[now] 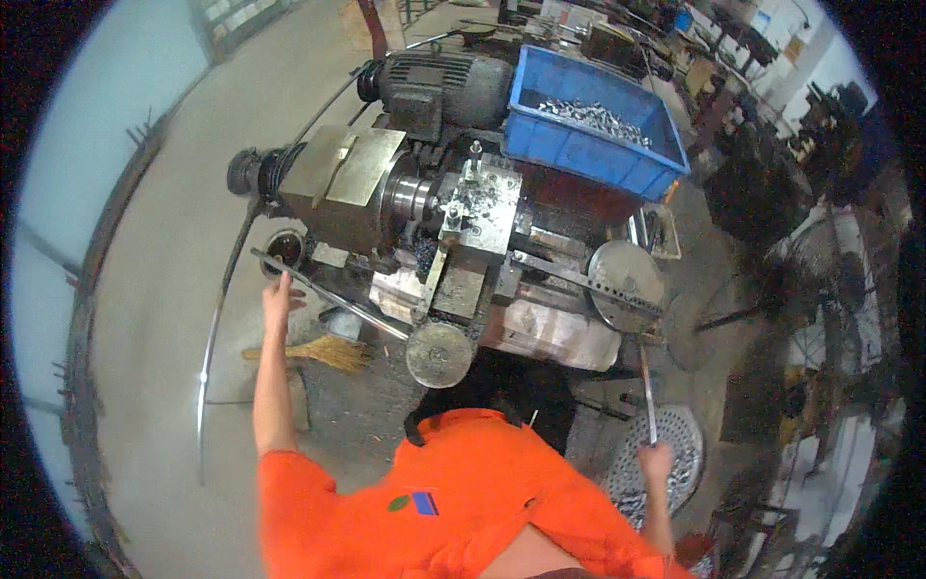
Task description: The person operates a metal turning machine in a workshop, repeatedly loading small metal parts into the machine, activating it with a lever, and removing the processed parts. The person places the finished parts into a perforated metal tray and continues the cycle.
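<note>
The left lever (pixel 349 304) lies before the tool post (pixel 494 205); behind that, right of the motor (pixel 458 82), sits the bin (pixel 586 161).

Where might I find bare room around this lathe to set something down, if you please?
Bare floor lies at left between the pale wall and the long thin rod. It's crowded on the bolt-studded tool post and the perforated tray by the right hand.

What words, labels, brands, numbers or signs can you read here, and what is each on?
None can be read.
Orange shirt: green leaf-shaped mark and blue patch; any lettering is too small.
Lathe: no legible markings.
Blue crate: no legible text.
</note>
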A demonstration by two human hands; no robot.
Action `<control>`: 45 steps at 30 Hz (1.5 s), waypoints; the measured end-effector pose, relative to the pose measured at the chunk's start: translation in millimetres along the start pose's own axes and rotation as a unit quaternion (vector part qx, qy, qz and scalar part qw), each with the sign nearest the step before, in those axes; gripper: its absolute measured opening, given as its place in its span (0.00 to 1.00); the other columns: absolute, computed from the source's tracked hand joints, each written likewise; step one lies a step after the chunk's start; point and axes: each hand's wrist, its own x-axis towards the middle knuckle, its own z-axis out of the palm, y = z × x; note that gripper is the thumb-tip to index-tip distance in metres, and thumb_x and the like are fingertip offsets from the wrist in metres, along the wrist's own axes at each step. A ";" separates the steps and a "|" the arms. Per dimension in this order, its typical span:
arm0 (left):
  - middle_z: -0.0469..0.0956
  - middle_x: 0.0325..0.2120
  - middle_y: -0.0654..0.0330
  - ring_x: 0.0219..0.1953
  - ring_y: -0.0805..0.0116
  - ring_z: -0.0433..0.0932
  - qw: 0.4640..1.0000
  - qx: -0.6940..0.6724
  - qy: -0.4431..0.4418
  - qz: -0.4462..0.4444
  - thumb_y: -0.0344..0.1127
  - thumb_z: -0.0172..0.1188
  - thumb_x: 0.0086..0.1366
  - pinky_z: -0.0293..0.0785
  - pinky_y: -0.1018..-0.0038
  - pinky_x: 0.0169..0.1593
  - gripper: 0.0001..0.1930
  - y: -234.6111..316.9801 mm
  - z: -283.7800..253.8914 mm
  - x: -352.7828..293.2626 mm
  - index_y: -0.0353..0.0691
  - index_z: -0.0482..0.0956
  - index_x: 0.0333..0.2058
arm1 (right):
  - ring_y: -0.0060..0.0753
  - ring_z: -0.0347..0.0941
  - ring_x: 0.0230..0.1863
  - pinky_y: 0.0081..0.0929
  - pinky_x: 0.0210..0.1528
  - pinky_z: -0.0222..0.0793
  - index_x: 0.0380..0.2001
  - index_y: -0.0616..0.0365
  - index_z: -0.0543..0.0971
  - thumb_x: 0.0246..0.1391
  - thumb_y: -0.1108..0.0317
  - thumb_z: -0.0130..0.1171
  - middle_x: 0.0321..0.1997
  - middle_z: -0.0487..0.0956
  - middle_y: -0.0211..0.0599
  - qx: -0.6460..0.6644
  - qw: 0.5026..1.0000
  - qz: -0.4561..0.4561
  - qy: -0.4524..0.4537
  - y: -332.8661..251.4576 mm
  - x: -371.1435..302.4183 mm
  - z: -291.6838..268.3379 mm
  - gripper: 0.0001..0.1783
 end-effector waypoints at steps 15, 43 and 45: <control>0.70 0.09 0.51 0.10 0.62 0.71 0.994 0.112 0.013 -0.003 0.47 0.46 0.55 0.67 0.73 0.13 0.25 4.9 30.9 9.1 0.26 0.68 0.13 | 0.28 0.63 0.14 0.27 0.18 0.59 0.18 0.62 0.73 0.31 0.66 0.51 0.11 0.67 0.35 0.276 0.957 0.085 -0.014 -49.7 -37.2 35.0 0.10; 0.74 0.26 0.48 0.30 0.62 0.75 0.942 0.320 -0.101 0.014 0.50 0.49 0.53 0.70 0.70 0.34 0.24 -89.0 -25.0 44.0 0.33 0.69 0.38 | 0.49 0.49 0.57 0.34 0.56 0.48 0.52 0.57 0.59 0.25 0.64 0.61 0.56 0.55 0.51 0.059 0.963 -0.075 0.250 -58.4 98.0 -11.5 0.43; 0.74 0.29 0.49 0.33 0.58 0.74 0.848 0.515 -0.095 0.084 0.52 0.51 0.51 0.69 0.67 0.37 0.25 -70.6 -3.8 16.5 0.34 0.70 0.36 | 0.50 0.52 0.56 0.34 0.55 0.51 0.50 0.56 0.61 0.25 0.65 0.61 0.55 0.56 0.50 0.085 0.986 0.016 0.146 -60.7 71.3 8.0 0.41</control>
